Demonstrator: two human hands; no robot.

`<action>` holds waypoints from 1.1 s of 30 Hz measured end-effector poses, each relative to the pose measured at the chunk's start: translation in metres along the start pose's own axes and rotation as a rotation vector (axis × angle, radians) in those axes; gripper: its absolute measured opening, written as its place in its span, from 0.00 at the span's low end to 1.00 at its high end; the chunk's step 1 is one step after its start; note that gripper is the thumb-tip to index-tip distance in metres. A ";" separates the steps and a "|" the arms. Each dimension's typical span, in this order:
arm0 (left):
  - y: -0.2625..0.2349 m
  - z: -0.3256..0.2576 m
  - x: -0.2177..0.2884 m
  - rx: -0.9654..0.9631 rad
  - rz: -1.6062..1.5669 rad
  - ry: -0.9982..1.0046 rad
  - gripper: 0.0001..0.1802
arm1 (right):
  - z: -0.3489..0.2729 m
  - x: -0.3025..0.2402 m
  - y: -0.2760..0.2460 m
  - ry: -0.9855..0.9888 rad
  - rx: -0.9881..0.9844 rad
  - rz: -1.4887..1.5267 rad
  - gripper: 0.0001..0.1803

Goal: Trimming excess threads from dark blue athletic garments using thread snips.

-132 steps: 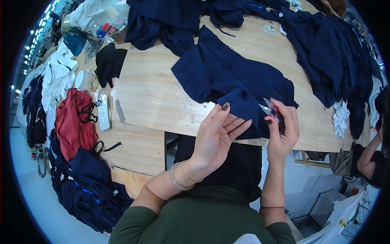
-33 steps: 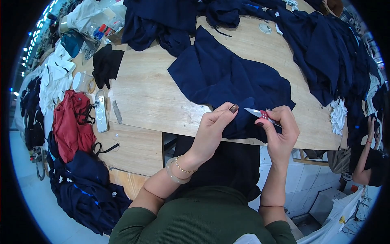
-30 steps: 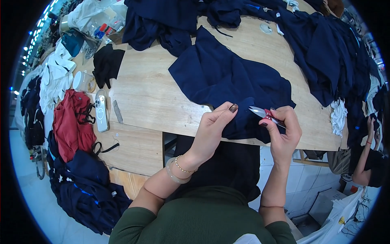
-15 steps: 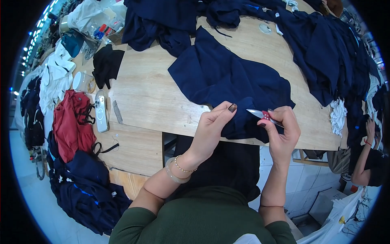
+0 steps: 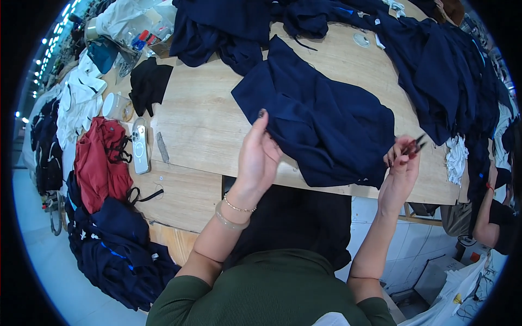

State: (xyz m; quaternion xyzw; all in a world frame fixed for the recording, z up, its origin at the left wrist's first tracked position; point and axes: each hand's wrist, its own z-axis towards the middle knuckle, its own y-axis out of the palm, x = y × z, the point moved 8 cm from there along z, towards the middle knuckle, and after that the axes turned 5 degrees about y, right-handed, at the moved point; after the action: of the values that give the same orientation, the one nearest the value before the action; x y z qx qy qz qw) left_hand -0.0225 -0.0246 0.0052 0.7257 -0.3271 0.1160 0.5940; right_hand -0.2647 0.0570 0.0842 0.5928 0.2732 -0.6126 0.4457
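A navy blue garment piece [image 5: 326, 119] lies spread on the wooden table, its lower edge at the table's front. My left hand [image 5: 259, 157] is raised at the garment's left side, thumb up and fingers loosely apart, with nothing seen in it. Whether it touches the cloth I cannot tell. Beyond the garment's right edge, my right hand [image 5: 399, 168] is closed around small thread snips [image 5: 413, 148] with a red part at the middle. Their dark tips point up and to the right, slightly blurred.
More navy garments [image 5: 435, 70] are heaped at the right and back. On the left are a white phone [image 5: 140, 149], a plastic tub [image 5: 115, 107], black cloth [image 5: 148, 84] and a red garment [image 5: 100, 163]. A co-worker's arm [image 5: 485, 214] shows at far right.
My left hand has let go of the cloth and opened, moving left. My right hand has moved right with the snips, whose tips have swung from left to right. The garment now lies flatter.
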 end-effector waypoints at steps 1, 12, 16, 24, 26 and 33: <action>-0.001 0.000 0.003 -0.001 0.000 -0.002 0.23 | -0.001 0.008 -0.010 0.003 0.032 -0.123 0.10; 0.027 -0.040 -0.039 -0.216 0.661 0.162 0.22 | -0.026 0.032 -0.012 0.356 -0.045 -0.107 0.09; 0.106 -0.075 -0.096 -0.834 1.118 0.402 0.38 | -0.027 0.011 0.004 0.122 0.088 -0.374 0.06; 0.078 -0.040 -0.050 -0.816 1.130 0.413 0.28 | -0.028 0.047 -0.040 0.340 0.233 -0.352 0.06; 0.052 -0.016 -0.016 -0.689 1.311 0.598 0.24 | -0.027 0.038 -0.021 0.260 0.159 -0.420 0.06; -0.074 0.080 0.096 0.154 1.710 0.829 0.15 | -0.017 0.020 -0.013 0.130 0.338 -0.717 0.14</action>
State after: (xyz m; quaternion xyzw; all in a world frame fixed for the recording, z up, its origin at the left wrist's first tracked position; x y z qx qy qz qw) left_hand 0.0777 -0.1259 -0.0210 0.1789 -0.5019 0.7805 0.3270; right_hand -0.2658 0.0736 0.0592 0.5625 0.3859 -0.7266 0.0816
